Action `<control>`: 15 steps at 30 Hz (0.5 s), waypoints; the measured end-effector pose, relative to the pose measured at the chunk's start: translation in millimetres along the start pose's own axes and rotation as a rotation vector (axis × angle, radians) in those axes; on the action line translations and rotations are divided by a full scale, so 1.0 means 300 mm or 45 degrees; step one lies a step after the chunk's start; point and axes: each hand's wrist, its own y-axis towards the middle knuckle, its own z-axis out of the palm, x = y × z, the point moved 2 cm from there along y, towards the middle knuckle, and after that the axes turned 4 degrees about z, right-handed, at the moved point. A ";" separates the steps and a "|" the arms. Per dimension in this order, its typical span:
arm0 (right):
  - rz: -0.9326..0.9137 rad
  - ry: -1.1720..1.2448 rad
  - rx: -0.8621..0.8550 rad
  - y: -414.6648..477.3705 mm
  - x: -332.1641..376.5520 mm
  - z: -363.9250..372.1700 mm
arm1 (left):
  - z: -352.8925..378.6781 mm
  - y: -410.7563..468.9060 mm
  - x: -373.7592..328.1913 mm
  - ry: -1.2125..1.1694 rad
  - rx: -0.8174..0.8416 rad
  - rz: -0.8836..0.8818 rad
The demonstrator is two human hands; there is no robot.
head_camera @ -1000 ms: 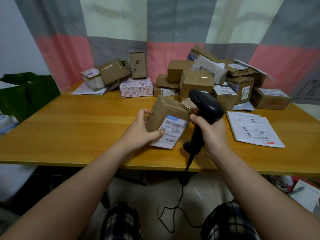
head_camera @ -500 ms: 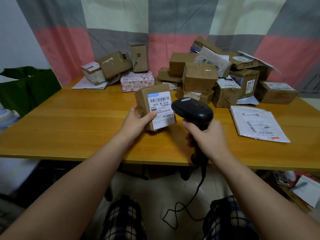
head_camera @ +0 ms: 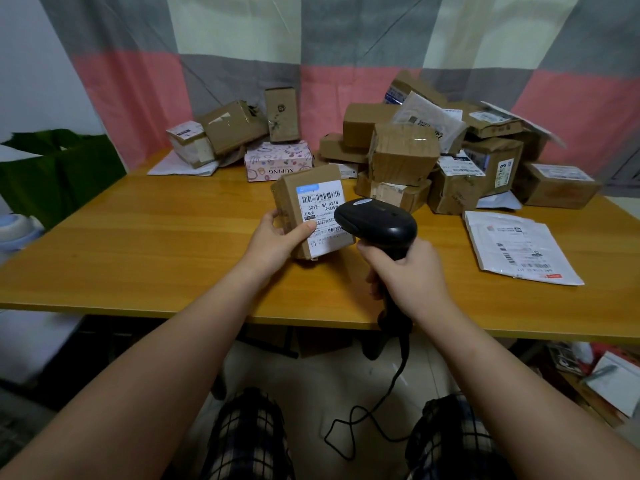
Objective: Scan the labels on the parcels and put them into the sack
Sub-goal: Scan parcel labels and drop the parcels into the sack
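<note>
The small brown cardboard parcel (head_camera: pixel 304 209) carries a white shipping label (head_camera: pixel 322 216) with a blue strip along its top, a barcode beneath it, and the printed line "501E- M1 A218" above smaller characters too fine to read; behind this parcel, a pink patterned box (head_camera: pixel 277 161) shows "XUPING" upside down on its front face; to the parcel's right, a flat white plastic mailer (head_camera: pixel 516 247) lies on the wooden bench (head_camera: pixel 156 251) with barcodes on it, its text illegible.

The parcel sits in the grip of the left hand (head_camera: pixel 277 242), held above the bench with its label turned toward the camera; the thumb presses on the label's left edge and the fingers wrap behind the box, so this grip is closed on the parcel.

The right hand (head_camera: pixel 405 271) is closed around the handle of a black handheld barcode scanner (head_camera: pixel 375 223); the scanner's head overlaps the parcel's lower right corner and points toward the label; its black cable (head_camera: pixel 381 403) hangs below the bench edge.

Both forearms reach forward from the bottom corners, converging near the parcel; beyond it stands a heap of brown cardboard boxes (head_camera: pixel 401 154), and far to its left a dark green sack (head_camera: pixel 59 168).
</note>
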 end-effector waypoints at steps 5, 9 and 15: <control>0.017 0.009 0.003 0.001 -0.002 -0.009 | -0.001 0.002 -0.002 0.006 0.004 -0.005; 0.019 0.050 0.011 0.000 -0.005 -0.012 | -0.001 0.001 -0.001 0.006 -0.003 -0.001; 0.045 0.131 0.049 -0.014 -0.010 0.009 | -0.018 -0.038 0.001 -0.075 -0.084 -0.023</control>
